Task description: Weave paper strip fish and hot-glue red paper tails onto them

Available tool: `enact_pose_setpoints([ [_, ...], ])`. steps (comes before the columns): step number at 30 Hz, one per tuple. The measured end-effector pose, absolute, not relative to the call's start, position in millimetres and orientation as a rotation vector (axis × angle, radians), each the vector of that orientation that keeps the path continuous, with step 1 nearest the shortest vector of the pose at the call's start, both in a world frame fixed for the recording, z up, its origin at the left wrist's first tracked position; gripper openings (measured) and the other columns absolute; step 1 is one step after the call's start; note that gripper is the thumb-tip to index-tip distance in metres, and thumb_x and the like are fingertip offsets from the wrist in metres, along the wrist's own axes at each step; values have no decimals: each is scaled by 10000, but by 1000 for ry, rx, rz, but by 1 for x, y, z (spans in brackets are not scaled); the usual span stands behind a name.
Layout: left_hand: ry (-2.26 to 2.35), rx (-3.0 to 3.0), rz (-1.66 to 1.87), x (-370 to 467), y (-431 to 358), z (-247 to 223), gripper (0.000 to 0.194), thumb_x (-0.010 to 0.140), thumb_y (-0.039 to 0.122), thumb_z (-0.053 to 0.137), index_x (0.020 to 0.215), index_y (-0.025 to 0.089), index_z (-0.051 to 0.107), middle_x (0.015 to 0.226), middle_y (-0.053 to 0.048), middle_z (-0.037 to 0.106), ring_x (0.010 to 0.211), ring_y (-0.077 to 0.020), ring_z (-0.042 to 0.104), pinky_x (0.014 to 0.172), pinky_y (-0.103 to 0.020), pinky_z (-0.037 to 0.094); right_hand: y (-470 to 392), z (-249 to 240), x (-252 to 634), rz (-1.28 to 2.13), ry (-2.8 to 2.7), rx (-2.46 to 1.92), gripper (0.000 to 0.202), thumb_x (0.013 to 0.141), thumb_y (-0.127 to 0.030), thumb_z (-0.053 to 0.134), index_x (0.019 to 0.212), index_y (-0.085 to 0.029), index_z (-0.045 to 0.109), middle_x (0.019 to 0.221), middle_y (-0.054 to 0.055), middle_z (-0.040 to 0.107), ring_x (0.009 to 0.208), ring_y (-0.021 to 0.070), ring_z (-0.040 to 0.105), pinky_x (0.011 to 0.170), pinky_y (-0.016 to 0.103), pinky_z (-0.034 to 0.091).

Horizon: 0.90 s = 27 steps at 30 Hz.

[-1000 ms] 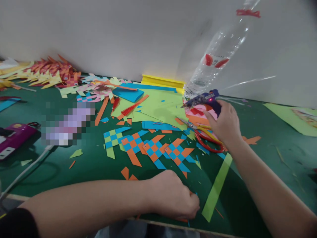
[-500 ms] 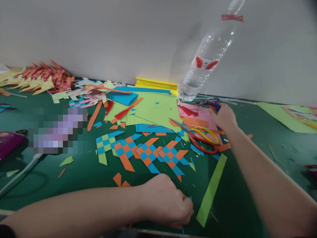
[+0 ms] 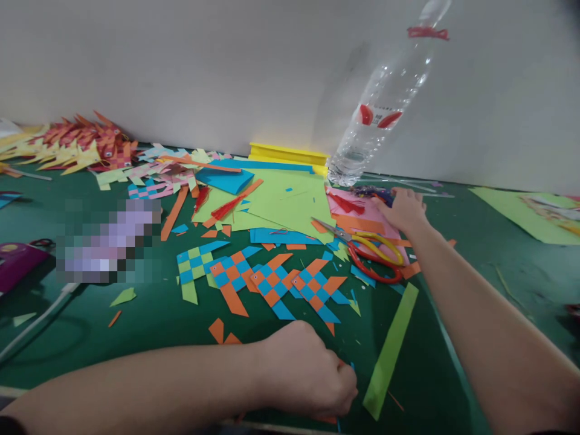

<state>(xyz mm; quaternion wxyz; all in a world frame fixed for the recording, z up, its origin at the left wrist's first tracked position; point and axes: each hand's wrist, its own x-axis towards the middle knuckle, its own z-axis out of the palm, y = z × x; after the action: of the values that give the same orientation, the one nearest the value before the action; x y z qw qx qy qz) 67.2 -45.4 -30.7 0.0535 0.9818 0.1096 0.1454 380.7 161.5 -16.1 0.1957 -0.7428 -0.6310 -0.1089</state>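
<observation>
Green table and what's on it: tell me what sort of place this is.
Probably a paper-craft workspace: woven paper fish, scissors and cut scraps lie on the table.

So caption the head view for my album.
Right hand on a dark blue tool, left hand over orange-and-blue paper, checkered paper fish on the table.

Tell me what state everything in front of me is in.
Scissors: lying down, unheld.
Bottle: standing, red tie round its neck.
Glue gun: partly hidden, power unclear.
Left hand: closed in a fist, contents hidden.
Right hand: at the glue gun, grip unclear.
Four paper fish: woven, lying flat.
Green strip: flat, unfolded.
Blurred device: cable attached, screen unreadable.
</observation>
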Motion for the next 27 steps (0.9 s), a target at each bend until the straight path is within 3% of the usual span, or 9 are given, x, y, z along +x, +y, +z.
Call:
enact_pose_setpoints([
  [4, 357, 3005, 486, 64, -46, -33, 269, 850, 300, 524, 613, 177, 488, 470, 31, 559, 381, -135, 541, 329, -240, 240, 135, 4, 353, -382, -1693, -2030, 499, 860, -391, 521, 1212, -39, 504, 1205, 299, 530, 1140, 361, 431, 878, 471, 328],
  [8, 412, 3016, 657, 51, -50, -21, 297, 865, 341, 526, 611, 192, 490, 471, 41, 542, 383, -132, 504, 363, -291, 278, 95, 23, 318, -420, -1806, -1877, 379, 836, -323, 558, 1168, -140, 560, 1183, 182, 598, 1107, 299, 489, 911, 407, 344],
  [12, 427, 3097, 873, 18, -44, 4, 312, 886, 273, 509, 585, 197, 470, 472, 39, 488, 400, -120, 427, 412, -306, 259, 54, 30, 287, -403, -1961, -1554, 228, 876, -339, 509, 1003, -191, 626, 809, 55, 650, 804, 215, 591, 828, 385, 397],
  [14, 517, 3159, 895, -9, -34, 16, 333, 914, 257, 476, 587, 200, 464, 474, 42, 475, 423, -117, 412, 444, -302, 258, 37, 29, 276, -371, -2087, -1430, 176, 882, -313, 522, 967, -203, 630, 761, 26, 651, 747, 186, 597, 816, 367, 404],
  [18, 1194, 3259, 891, -76, -6, 28, 257, 918, 242, 496, 667, 200, 531, 554, 31, 566, 531, -128, 490, 548, -270, 325, 16, 22, 264, -230, -2358, -1237, 201, 905, -348, 539, 1002, -196, 628, 907, 54, 684, 875, 206, 608, 837, 370, 415],
  [22, 2052, 3078, 763, -135, 18, 21, 305, 943, 318, 440, 689, 198, 558, 536, 14, 523, 542, -143, 477, 522, -246, 278, 11, 18, 267, 12, -2476, -1214, 176, 912, -351, 545, 977, -230, 654, 757, 10, 638, 733, 164, 576, 711, 326, 436],
  [24, 2305, 2814, 732, -152, 25, 16, 361, 951, 368, 384, 695, 189, 565, 542, -4, 496, 565, -154, 467, 518, -236, 266, 14, 17, 272, 107, -2457, -1235, 171, 921, -335, 531, 961, -239, 667, 709, 2, 617, 678, 146, 557, 667, 308, 437],
  [27, 2454, 2524, 610, -161, 31, 13, 392, 934, 414, 334, 695, 188, 546, 570, -13, 468, 567, -154, 417, 522, -224, 245, 19, 13, 280, 32, -2432, -1258, 173, 916, -329, 540, 968, -226, 669, 820, 30, 658, 804, 178, 586, 773, 358, 452],
])
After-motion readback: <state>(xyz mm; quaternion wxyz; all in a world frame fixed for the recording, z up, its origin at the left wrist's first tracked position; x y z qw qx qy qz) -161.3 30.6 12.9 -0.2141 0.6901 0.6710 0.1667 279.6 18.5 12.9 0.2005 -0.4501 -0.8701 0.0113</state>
